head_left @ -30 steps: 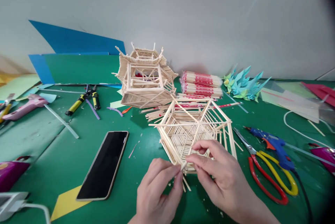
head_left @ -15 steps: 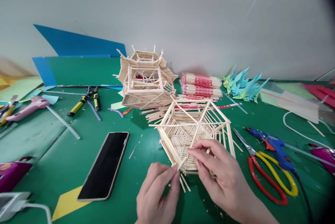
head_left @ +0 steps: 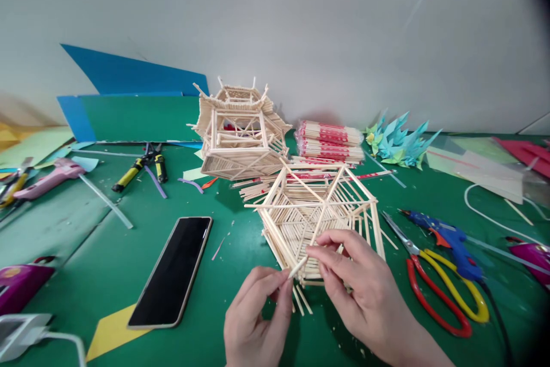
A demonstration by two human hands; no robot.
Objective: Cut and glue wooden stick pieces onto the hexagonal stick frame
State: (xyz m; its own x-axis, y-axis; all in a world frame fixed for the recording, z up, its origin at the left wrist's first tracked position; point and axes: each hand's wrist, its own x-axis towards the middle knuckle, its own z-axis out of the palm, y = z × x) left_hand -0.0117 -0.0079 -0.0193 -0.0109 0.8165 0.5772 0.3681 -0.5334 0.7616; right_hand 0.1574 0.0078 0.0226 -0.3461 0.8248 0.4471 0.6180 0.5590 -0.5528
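Note:
In the head view, my left hand (head_left: 260,315) pinches a short wooden stick (head_left: 298,267) between thumb and forefinger at the near edge of an open six-sided stick frame (head_left: 275,212). My right hand (head_left: 363,287) reaches over the frame's near right part. Its thumb and forefinger close on a thin stick that runs down from the middle of the frame, and the other fingers curl beneath. Inside the frame, sticks lie in nested rings. Behind it stands a pagoda-like stick model (head_left: 240,132) with a tiered roof.
Red-handled scissors (head_left: 419,264) and a blue glue gun (head_left: 447,235) lie to the right. On the left are a phone (head_left: 172,272), pliers (head_left: 131,175) and a pink glue gun (head_left: 54,178). Stick bundles (head_left: 329,141) and folded paper (head_left: 399,141) sit by the grey partition (head_left: 275,23).
The short stick in my left hand has tilted slightly, and that hand has shifted a little. My right hand keeps almost the same place. The camera view has moved slightly.

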